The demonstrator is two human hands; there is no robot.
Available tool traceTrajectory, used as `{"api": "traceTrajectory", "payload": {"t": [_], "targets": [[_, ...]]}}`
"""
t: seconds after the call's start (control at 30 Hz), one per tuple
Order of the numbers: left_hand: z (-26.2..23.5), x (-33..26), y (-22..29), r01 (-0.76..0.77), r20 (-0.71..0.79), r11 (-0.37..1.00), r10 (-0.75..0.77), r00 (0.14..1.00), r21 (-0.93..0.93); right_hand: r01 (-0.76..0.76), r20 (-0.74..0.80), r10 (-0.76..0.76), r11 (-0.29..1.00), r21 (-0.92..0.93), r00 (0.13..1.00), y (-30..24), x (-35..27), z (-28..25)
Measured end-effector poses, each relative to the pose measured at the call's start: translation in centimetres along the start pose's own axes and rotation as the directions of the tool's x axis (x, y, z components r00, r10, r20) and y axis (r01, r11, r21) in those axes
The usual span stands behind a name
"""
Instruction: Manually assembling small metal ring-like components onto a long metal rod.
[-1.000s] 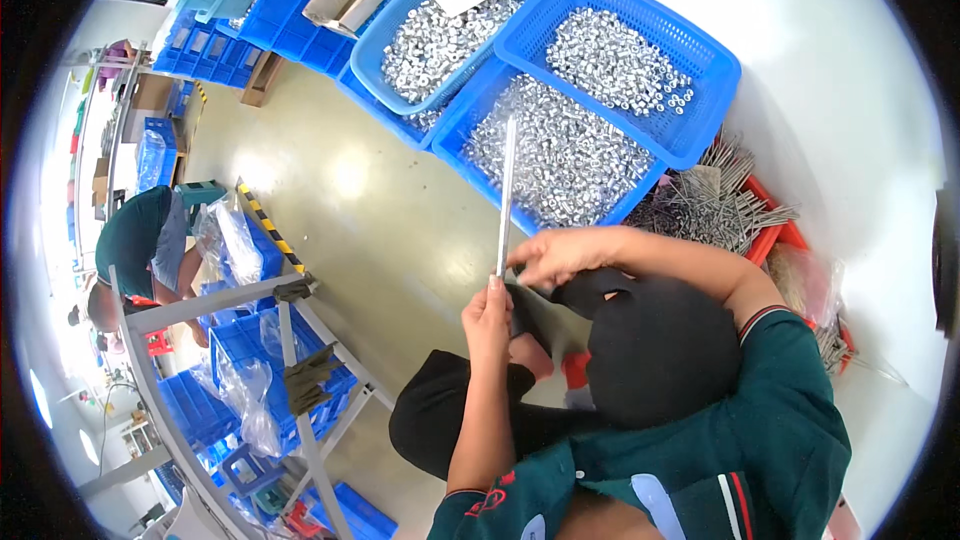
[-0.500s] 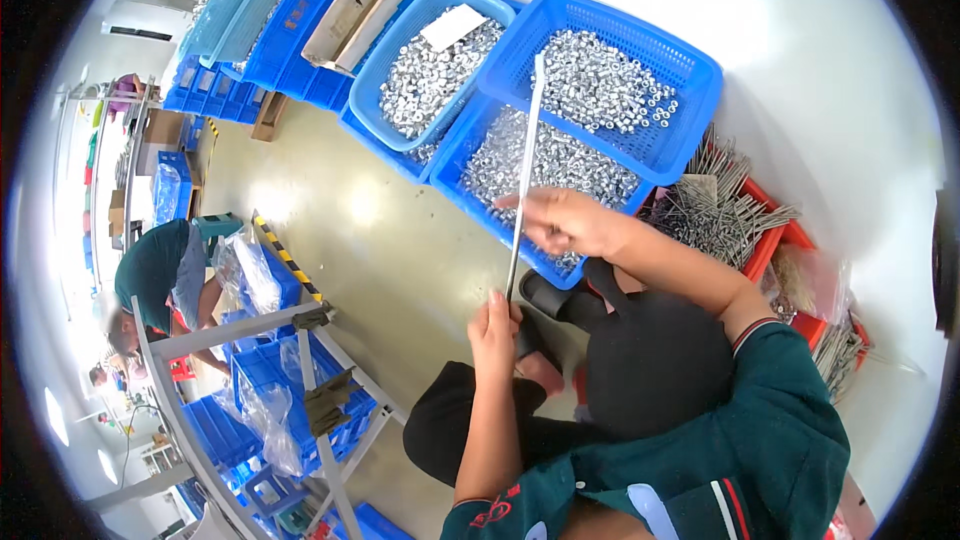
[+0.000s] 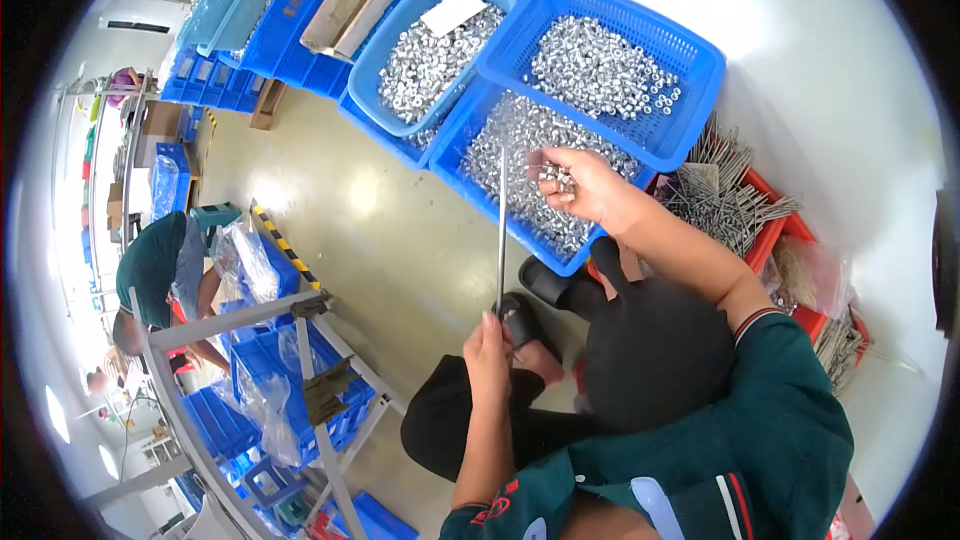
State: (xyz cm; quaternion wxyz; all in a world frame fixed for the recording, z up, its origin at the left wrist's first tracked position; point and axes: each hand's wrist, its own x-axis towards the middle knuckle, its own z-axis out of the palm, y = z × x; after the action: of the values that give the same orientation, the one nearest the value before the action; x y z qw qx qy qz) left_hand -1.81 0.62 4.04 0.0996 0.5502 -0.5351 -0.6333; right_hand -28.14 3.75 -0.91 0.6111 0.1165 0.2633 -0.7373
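Observation:
My left hand is closed round the lower end of a long thin metal rod. The rod points up and away from me, its far end in front of a blue crate of small parts. Close to the rod's right side, my right hand is curled with several small silver metal nuts showing in its fingers. Beneath that hand lies the blue crate, filled with loose silver nuts. A blue perforated basket with more nuts rests over the crate's far side.
A light-blue basket of nuts stands left of these. Red bins with bundled metal rods are on my right. At the left are a grey metal frame, stacked blue crates and a bending person.
My right hand has turned and now shows a cluster of nuts in its fingers. The rod's far end has swung left and come lower, with my left hand still on its near end.

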Motion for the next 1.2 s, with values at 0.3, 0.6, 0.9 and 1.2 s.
{"api": "traceTrajectory", "payload": {"t": [0.3,0.6,0.9,1.2], "targets": [[1.2,2.5,-3.1,-0.025,0.047,0.998,0.028,0.999,-0.061,-0.017,0.173,0.017,1.000,-0.002,0.985,0.5,0.7,-1.8],[0.2,3.0,-5.1,-0.166,0.054,0.985,0.164,0.985,0.040,-0.016,0.244,0.015,1.000,0.001,0.970,-0.6,1.3,-1.8],[-0.3,2.7,-5.1,-0.194,-0.005,0.975,0.195,0.981,0.105,0.272,0.260,-0.115,0.642,-0.717,0.959,-2.6,0.5,0.4],[-0.3,3.2,-4.8,-0.223,-0.002,0.971,0.224,0.975,0.086,0.146,0.159,-0.043,0.674,-0.724,0.986,-3.5,0.2,1.7]]}}
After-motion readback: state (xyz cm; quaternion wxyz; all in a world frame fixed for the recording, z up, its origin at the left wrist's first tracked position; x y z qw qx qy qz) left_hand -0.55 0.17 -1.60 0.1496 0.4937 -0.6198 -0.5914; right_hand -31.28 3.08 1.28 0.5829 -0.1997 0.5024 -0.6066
